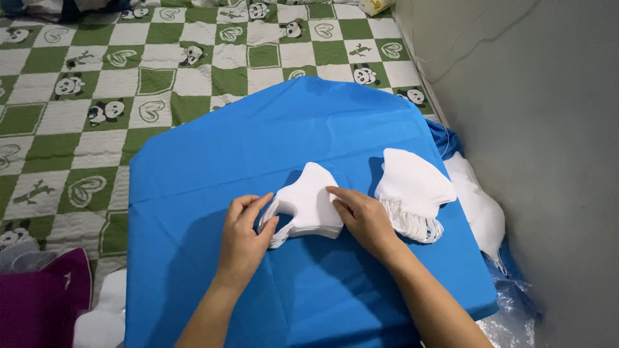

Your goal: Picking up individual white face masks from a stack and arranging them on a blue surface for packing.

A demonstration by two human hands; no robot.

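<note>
A stack of white cut fabric pieces lies in the middle of a blue cloth-covered board. My left hand grips the stack's left edge with fingers curled around it. My right hand presses on the stack's right side, fingers laid on top. A second stack of the same white pieces lies just to the right of my right hand, its layered edges fanned toward me.
A green-and-white checked quilt with panda prints spreads under and beyond the board. A grey wall rises at the right, with more white material and clear plastic beside it. A purple cloth sits at lower left.
</note>
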